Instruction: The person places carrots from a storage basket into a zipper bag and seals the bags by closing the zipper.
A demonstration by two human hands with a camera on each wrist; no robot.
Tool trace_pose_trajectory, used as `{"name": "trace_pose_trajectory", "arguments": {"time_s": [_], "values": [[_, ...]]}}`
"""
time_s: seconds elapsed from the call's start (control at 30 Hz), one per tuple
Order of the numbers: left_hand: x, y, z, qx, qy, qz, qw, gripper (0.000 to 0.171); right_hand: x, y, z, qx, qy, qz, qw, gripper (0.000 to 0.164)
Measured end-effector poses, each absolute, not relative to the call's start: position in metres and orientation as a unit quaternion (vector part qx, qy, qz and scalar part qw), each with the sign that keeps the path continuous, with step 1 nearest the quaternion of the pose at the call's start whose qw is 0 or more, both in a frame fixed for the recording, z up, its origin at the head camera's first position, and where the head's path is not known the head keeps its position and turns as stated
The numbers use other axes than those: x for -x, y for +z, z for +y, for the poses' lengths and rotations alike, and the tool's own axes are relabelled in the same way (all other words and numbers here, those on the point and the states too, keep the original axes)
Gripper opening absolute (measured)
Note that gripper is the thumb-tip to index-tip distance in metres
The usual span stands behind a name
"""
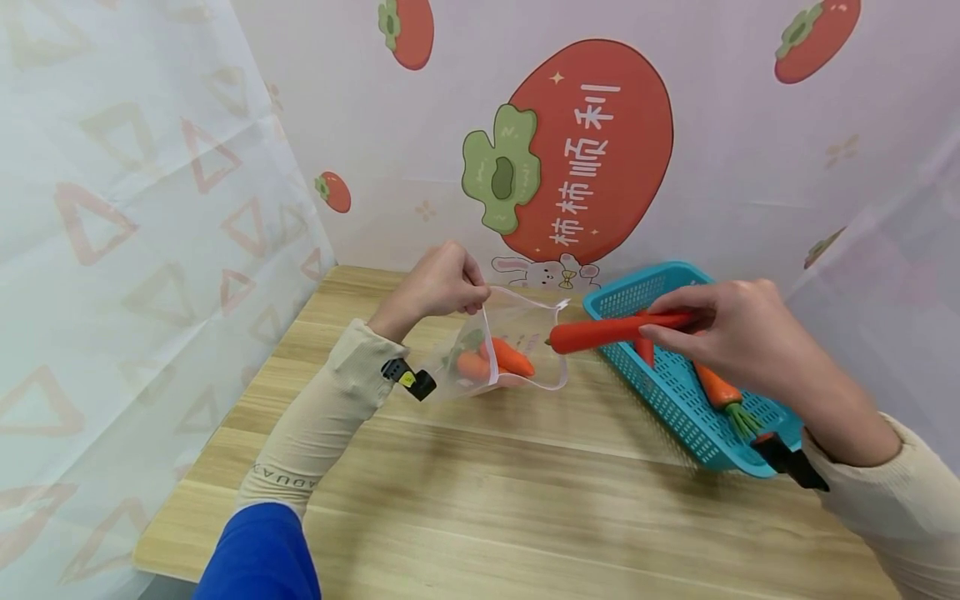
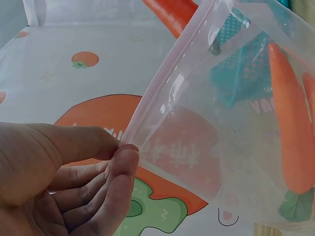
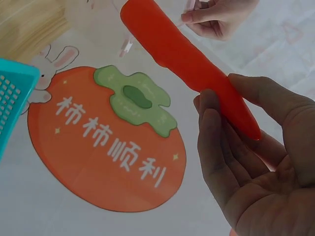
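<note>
My left hand pinches the rim of a clear zip bag between thumb and forefinger. The bag's mouth gapes toward the right. Inside lie carrots with green tops. My right hand holds a long red chili pepper near its tapered end, between thumb and fingers. Its broad, green-tipped end points left, at the bag's mouth. In the right wrist view the pepper slants up away from my right hand. Below that hand stands a blue plastic basket.
In the basket lie a carrot with a green top and a red piece partly hidden by my right hand. Both bag and basket are on a wooden table. A printed cloth wall stands behind, another at left.
</note>
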State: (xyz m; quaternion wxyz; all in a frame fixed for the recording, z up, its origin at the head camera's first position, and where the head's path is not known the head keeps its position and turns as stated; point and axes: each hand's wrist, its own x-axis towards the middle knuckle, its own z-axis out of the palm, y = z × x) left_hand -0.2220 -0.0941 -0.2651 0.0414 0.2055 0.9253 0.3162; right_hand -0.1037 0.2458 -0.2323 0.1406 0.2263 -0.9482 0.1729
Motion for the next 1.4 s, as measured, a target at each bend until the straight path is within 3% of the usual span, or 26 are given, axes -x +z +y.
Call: {"name": "trace_pose_trajectory", "arguments": {"time_s": [0.23, 0.57, 0.93, 1.4], "values": [[0.223, -0.265, -0.094, -0.198, 0.314, 0.928, 0.04, 0.021, 0.111, -0.236, 0.232, -0.255, 0.193, -0.935, 0.151, 0.018], [0.223, -0.266, -0.096, -0.197, 0.322, 0.925, 0.05, 0.021, 0.118, -0.241, 0.214, -0.235, 0.235, -0.938, 0.103, 0.019], [0.223, -0.265, -0.097, -0.203, 0.319, 0.925, 0.044, 0.021, 0.129, -0.25, 0.2, -0.244, 0.242, -0.932, 0.115, 0.019], [0.222, -0.264, -0.1, -0.203, 0.319, 0.925, 0.038, 0.022, 0.141, -0.263, 0.185, -0.231, 0.259, -0.934, 0.089, 0.022]]}}
